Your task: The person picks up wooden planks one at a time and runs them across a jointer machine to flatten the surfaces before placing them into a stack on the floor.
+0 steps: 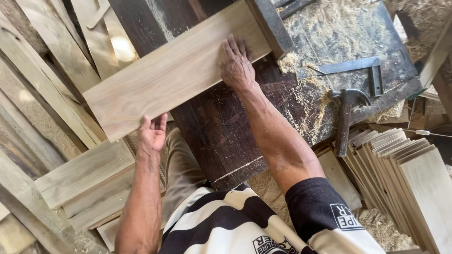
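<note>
The person's left hand (151,134) is low on the left side of the view. Its fingers (160,123) are bent upward and the palm faces away from the body, so the hand is partly closed in a hold. The left forearm is bare and goes straight down toward the body, with the wrist nearly in line with it.

The right hand (235,63) is higher and further from the body. It lies flat with the palm down and the fingers stretched forward, close together. The right arm is extended, with the elbow a little bent.
</note>
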